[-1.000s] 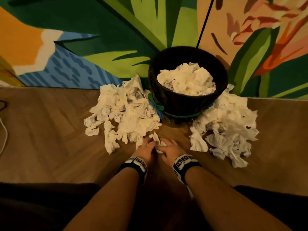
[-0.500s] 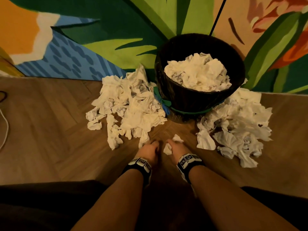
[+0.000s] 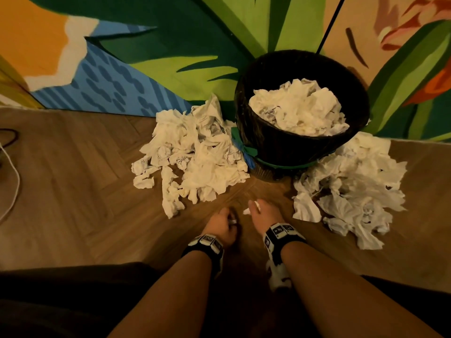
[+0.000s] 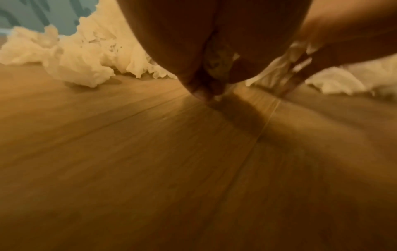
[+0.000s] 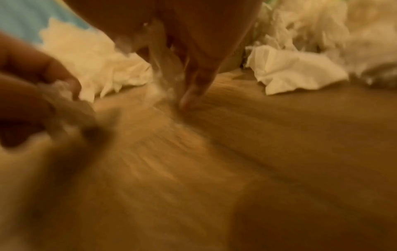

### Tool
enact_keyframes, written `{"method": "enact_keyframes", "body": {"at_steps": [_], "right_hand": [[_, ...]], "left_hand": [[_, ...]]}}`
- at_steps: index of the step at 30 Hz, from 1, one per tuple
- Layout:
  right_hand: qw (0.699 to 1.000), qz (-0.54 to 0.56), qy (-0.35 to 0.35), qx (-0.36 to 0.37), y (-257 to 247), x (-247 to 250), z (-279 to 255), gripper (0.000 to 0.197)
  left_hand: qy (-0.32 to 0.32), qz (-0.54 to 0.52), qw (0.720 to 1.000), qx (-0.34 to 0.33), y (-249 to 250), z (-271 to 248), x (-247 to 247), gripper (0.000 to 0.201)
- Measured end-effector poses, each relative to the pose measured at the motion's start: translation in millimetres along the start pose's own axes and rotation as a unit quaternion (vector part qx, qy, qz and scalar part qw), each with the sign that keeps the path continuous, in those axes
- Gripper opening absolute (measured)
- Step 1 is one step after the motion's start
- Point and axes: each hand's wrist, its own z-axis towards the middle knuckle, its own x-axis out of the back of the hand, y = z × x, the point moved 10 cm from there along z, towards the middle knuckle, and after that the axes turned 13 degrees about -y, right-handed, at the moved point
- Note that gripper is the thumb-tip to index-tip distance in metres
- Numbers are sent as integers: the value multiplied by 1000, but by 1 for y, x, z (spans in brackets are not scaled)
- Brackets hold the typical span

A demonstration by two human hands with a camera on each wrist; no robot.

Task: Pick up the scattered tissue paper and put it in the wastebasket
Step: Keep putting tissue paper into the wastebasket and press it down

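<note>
A black wastebasket (image 3: 290, 148), heaped with white tissue (image 3: 297, 106), stands against the painted wall. One tissue pile (image 3: 195, 154) lies on the floor to its left and another tissue pile (image 3: 349, 189) to its right. Both hands are low over the floor in front of the basket. My left hand (image 3: 230, 219) curls round a small tissue scrap (image 3: 233, 221), also seen inside the curled fingers of my left hand (image 4: 206, 90). A little apart from it, my right hand (image 3: 253, 207) pinches another tissue scrap (image 3: 256, 204); in the blurred right wrist view my right hand (image 5: 182, 95) points down at the floor.
The wooden floor (image 3: 85, 203) stretches left of the piles. A white cable (image 3: 13, 181) lies at the far left edge. The mural wall (image 3: 146, 57) stands right behind the basket. My dark-clothed knees (image 3: 73, 301) fill the bottom of the head view.
The hands, together on one tissue piece a second ago, have drawn apart and back towards me. Each now holds a small scrap.
</note>
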Motion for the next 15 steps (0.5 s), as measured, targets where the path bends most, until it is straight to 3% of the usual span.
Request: {"method": "enact_keyframes", "body": {"at_steps": [2, 5, 9, 12, 15], "right_hand": [[997, 69, -12, -18, -1, -2, 2, 57], [991, 132, -17, 8, -12, -2, 4, 62], [989, 144, 33, 22, -17, 18, 2, 60], [988, 140, 56, 12, -10, 28, -2, 58], [990, 125, 60, -5, 2, 29, -8, 55]], "left_hand": [[14, -58, 998, -22, 9, -1, 6, 10], [29, -105, 993, -52, 27, 2, 16, 16], [78, -110, 988, -80, 37, 3, 34, 22], [160, -116, 979, -49, 25, 1, 56, 22], [196, -30, 980, 31, 6, 4, 75, 32]]}}
